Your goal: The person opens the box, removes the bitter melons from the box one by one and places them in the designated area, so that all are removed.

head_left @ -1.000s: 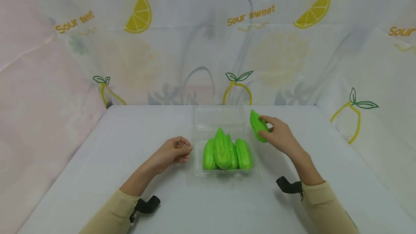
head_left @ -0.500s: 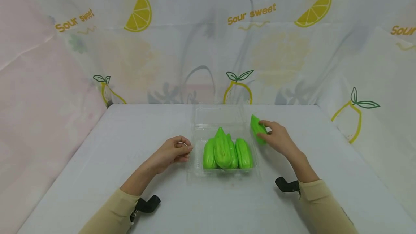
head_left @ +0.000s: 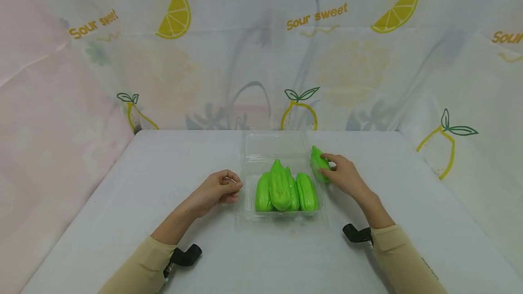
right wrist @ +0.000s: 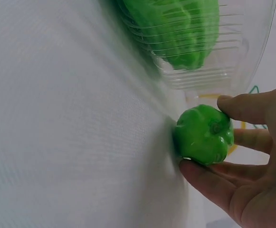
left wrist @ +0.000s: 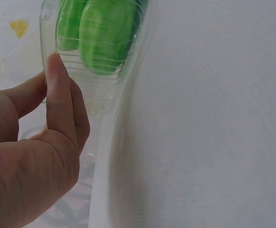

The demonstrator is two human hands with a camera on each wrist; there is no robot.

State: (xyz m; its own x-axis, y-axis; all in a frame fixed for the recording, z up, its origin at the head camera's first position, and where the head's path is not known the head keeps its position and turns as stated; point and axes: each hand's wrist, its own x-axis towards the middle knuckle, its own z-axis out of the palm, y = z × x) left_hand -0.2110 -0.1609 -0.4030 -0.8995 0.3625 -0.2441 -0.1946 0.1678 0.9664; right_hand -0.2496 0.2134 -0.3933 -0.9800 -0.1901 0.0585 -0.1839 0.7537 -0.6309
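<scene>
A clear plastic clamshell box (head_left: 249,205) stands on the table with its lid (head_left: 275,144) folded back. Inside lie several shiny green gourds (head_left: 280,189), ridged, one with a pointed tip and resting on top of others. My left hand (head_left: 216,193) is at the box's left side; in the left wrist view its thumb and fingertips pinch the rim. Just right of the box, my right hand (head_left: 347,176) grips another green gourd (right wrist: 204,134) between thumb and fingers. That gourd is low over or on the table; which one I cannot tell.
The white table (head_left: 278,257) meets a fabric backdrop (head_left: 229,58) with lemon prints at the back and sides. A black wrist mount (head_left: 185,256) sticks out from the left sleeve, another mount (head_left: 357,233) from the right.
My right hand has moved down and a little to the left, bringing its gourd lower and nearer the box. The left hand and the gourds in the box look unchanged.
</scene>
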